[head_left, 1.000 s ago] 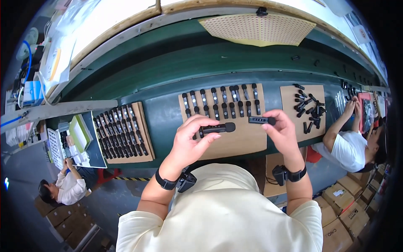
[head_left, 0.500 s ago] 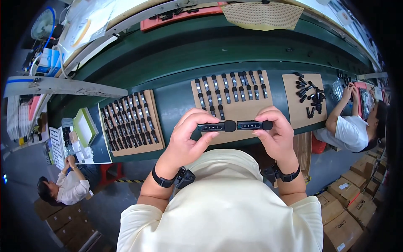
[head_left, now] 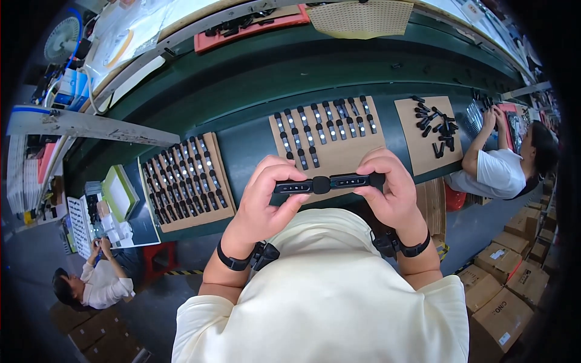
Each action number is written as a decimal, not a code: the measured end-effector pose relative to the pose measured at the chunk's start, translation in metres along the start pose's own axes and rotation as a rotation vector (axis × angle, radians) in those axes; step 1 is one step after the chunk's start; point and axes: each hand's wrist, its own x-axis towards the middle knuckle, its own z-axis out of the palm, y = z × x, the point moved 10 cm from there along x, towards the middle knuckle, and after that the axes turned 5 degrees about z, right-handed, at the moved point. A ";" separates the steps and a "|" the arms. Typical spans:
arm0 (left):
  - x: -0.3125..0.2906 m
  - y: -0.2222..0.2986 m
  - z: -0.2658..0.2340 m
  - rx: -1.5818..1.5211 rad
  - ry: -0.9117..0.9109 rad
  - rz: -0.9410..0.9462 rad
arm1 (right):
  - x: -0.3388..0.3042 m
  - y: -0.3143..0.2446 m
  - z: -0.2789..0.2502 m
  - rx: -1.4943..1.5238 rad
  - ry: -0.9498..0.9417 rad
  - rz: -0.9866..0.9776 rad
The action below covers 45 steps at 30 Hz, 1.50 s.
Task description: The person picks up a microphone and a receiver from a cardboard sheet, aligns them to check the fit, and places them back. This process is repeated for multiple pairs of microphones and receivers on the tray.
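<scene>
At the upper left of the frame, a fan [head_left: 62, 39] stands above a grey beam [head_left: 103, 128] that juts toward the green bench [head_left: 245, 142]. At the lower left, a person in a white shirt [head_left: 108, 290] sits by the bench's end.

Left of centre, rows of microphones fill a cardboard sheet [head_left: 216, 160] nearly to its edges; a band of bench divides it from the middle sheet [head_left: 348, 156]. There, microphones line the upper part, while plain cardboard shows below them toward the right.

At centre, the left hand [head_left: 261, 196] grasps a black microphone [head_left: 293, 187] between thumb and fingers, foam tip rightward. The right hand [head_left: 394, 196] pinches a second microphone [head_left: 348, 181] end to end with it; whether they touch, I cannot tell.

Farther right, loose microphones [head_left: 448, 129] crowd the upper and right parts of the right sheet [head_left: 419, 160]. Near the right edge sits another person [head_left: 499, 172], above stacked boxes [head_left: 496, 311].
</scene>
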 end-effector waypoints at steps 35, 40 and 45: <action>0.004 -0.010 0.013 -0.052 0.076 -0.049 | 0.005 0.017 0.037 0.005 -0.052 -0.038; 0.006 -0.012 0.023 0.104 -0.021 0.031 | 0.000 0.026 0.036 -0.024 -0.040 -0.089; -0.013 -0.067 0.045 0.206 -0.043 -0.162 | -0.025 0.088 0.039 -0.028 -0.092 0.146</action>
